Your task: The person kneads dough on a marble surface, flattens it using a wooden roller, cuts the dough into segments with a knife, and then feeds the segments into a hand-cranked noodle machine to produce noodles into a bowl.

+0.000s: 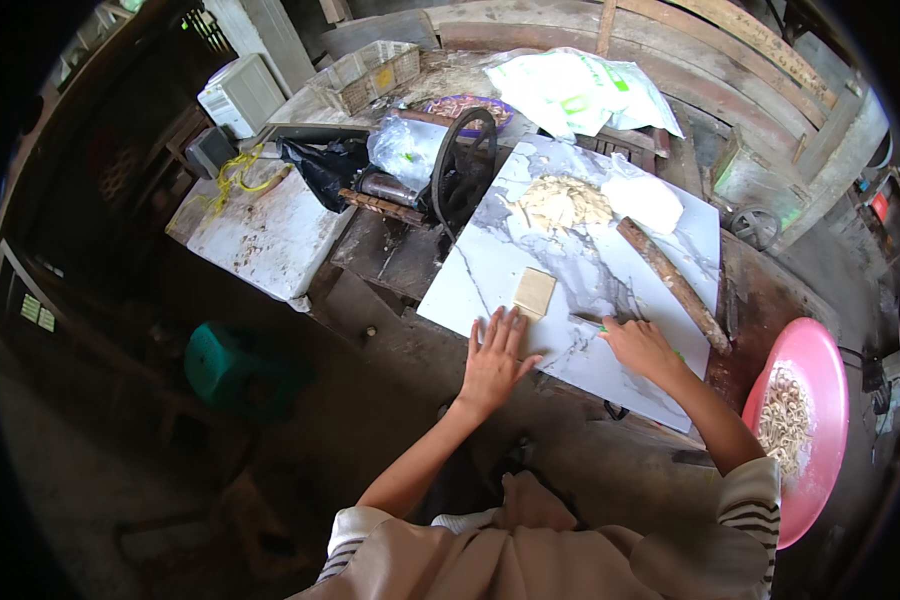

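A small flat block of pale dough (535, 293) lies near the front edge of a white marble-patterned board (630, 350). My left hand (495, 365) rests on the board just in front of the dough, fingers stretched out, their tips at or near its lower edge. My right hand (640, 347) is closed around a green-handled knife (587, 319), its blade pointing left toward the dough. Farther back on the board sits a heap of cut dough pieces (560, 203). A long wooden rolling pin (673, 283) lies aslant to the right of my right hand.
White plastic (645, 200) lies beside the heap. A hand-wheel machine (465, 165) stands left of the board. At the right is a pink basin (825, 400) with curled pieces. A green stool (220, 360) stands at lower left. A white sack (580, 90) lies behind.
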The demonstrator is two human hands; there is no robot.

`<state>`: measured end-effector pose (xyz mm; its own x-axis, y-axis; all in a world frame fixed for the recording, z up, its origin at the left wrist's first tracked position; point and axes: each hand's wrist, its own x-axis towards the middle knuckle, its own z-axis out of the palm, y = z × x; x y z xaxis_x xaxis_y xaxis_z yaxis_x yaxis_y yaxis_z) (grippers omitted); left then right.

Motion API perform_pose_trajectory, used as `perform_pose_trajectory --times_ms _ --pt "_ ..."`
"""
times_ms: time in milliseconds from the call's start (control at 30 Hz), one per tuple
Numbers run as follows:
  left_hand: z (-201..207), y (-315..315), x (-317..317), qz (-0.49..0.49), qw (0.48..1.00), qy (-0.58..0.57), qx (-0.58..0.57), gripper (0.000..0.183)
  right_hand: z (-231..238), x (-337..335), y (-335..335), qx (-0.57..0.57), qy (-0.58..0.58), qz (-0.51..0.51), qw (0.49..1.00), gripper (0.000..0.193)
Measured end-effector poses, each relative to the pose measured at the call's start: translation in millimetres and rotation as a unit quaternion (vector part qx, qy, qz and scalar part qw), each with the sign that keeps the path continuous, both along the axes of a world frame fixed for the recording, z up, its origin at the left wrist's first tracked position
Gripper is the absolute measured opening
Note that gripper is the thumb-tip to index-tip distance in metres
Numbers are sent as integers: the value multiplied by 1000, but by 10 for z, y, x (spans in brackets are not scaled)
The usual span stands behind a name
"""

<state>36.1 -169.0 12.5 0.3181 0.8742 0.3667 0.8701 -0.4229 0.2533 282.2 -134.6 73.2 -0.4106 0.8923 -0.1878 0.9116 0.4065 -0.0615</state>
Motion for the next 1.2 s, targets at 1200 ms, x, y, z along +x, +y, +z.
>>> perform_pose_trajectory --times_ms 1200 --pt "58 2350 73 -174 901 -377 -125 21 -617 -1215 1580 295 296 -394 819 21"
